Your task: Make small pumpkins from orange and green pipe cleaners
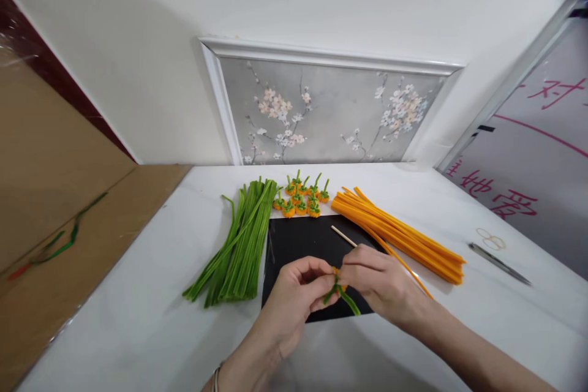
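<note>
Both hands meet over a black mat [298, 245]. In the pinched fingers of my left hand [303, 288] is a small orange and green pipe-cleaner ornament [350, 301], with green ends sticking out below. My right hand [379, 282] pinches the same ornament from the other side; its fingertips partly cover the orange body. Just beyond my right knuckles, a thin wooden stick [343, 236] lies on the mat, its near end hidden by the hand. Several finished-looking orange ornaments with green tops [301, 207] cluster behind the mat.
A bundle of green pipe cleaners [243, 251] lies left of the mat, and an orange bundle [399, 236] lies to the right. Farther right are scissors or tweezers [500, 263] beside pale loops [490, 239]. Brown cardboard [114, 245] borders the white table [151, 312] at left.
</note>
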### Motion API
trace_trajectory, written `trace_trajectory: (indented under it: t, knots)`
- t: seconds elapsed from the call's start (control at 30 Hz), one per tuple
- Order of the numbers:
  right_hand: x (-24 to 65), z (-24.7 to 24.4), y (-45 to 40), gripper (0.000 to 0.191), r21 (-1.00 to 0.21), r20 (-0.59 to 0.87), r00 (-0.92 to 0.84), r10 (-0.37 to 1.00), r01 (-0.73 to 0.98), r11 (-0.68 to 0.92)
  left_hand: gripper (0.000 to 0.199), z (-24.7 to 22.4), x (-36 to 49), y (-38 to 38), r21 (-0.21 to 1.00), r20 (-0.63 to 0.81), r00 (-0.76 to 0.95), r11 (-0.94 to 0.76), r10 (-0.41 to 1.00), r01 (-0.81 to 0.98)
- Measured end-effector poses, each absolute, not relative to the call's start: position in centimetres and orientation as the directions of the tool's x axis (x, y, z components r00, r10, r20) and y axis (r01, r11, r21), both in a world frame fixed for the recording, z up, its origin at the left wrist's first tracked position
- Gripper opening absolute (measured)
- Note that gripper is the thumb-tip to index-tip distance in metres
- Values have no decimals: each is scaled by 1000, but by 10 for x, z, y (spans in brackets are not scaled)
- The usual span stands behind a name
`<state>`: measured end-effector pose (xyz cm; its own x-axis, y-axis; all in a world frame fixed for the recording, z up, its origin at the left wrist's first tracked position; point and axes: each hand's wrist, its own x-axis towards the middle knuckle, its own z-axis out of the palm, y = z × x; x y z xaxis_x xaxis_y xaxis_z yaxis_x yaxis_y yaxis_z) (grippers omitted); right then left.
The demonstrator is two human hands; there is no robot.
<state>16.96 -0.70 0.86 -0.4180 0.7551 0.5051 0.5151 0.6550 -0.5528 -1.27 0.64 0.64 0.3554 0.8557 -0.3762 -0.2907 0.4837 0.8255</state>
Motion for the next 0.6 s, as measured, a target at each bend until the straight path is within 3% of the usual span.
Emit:
trace_trajectory:
  t: [0.07,0.17,0.27,0.33,0.43,0.53,0.6]
  knots:
    - [174,8,-7,21,-690,381,-321,867,525,498,17,5,-12,7,892,-300,300,378,906,-248]
    - [173,13,-10,36,-930,-44,-171,984,367,22,4,5,-12,6,999,-16,211,22,977,-28]
    - [164,20,-12,47,-955,-288,-241,927,146,-259,15,6,-14,2,920,297,224,-341,928,195]
    - [158,24,-12,45,-951,-310,-256,916,97,-294,21,7,-15,0,855,400,252,-457,881,243]
    - [153,27,-11,35,-952,-299,-217,929,140,-273,23,7,-16,-1,836,424,249,-482,871,261]
    - [154,29,-10,21,-951,-264,-206,942,217,-219,19,5,-15,0,889,351,226,-399,909,226]
    - [157,31,-10,15,-939,-196,-231,953,323,-115,13,4,-14,2,960,221,210,-251,952,127]
